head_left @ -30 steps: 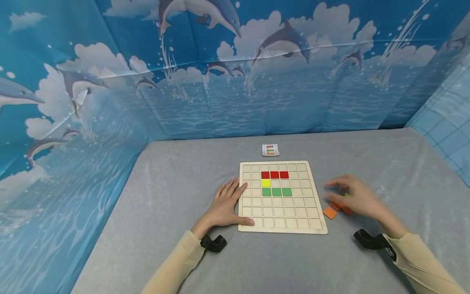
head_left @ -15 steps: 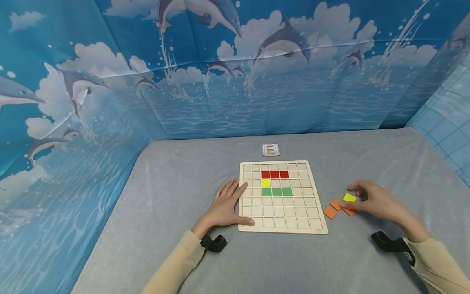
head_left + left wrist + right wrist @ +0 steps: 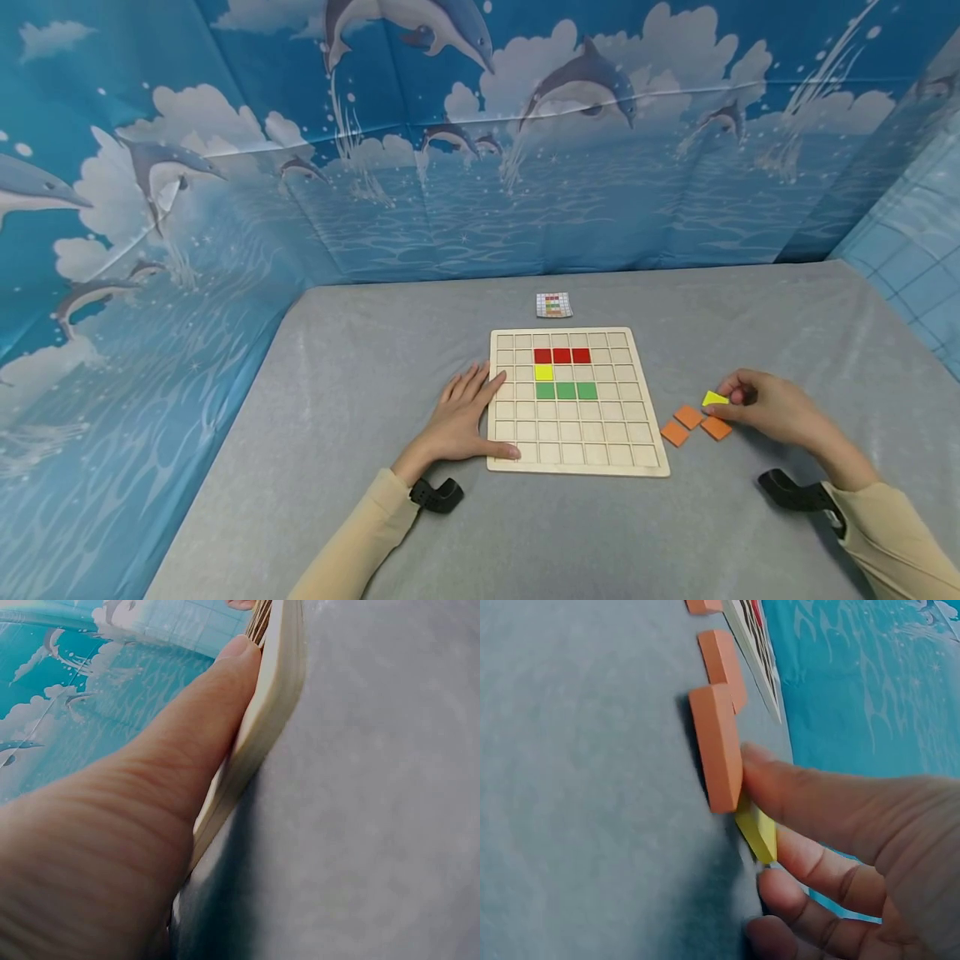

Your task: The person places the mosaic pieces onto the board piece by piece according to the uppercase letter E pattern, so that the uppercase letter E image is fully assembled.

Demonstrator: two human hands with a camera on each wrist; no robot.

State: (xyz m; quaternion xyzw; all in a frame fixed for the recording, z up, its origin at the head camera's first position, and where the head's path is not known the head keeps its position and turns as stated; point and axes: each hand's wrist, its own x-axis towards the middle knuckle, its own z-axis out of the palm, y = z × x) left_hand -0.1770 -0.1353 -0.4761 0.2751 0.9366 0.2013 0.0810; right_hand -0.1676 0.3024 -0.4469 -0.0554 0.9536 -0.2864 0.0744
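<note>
My left hand (image 3: 459,422) lies with spread fingers along the left edge of a wooden grid board (image 3: 609,433), its thumb resting on the near left corner. In the left wrist view, the thumb (image 3: 202,712) presses on the board's rim. Right of the board, my right hand (image 3: 776,408) pinches a yellow square tile (image 3: 714,399) between thumb and fingers. The right wrist view has this yellow tile (image 3: 759,832) beside an orange tile (image 3: 716,746). Red tiles (image 3: 562,357), one yellow tile (image 3: 543,372) and green tiles (image 3: 566,391) sit in the board's cells.
Loose orange tiles (image 3: 687,417) lie on the grey cloth between the board and my right hand. A small printed pattern card (image 3: 553,306) lies beyond the board's far edge. A blue dolphin curtain (image 3: 480,200) hangs behind the table.
My right hand has moved to the right from above the loose tiles and taken the yellow tile in a pinch, uncovering the orange ones. My left hand and the board have stayed put.
</note>
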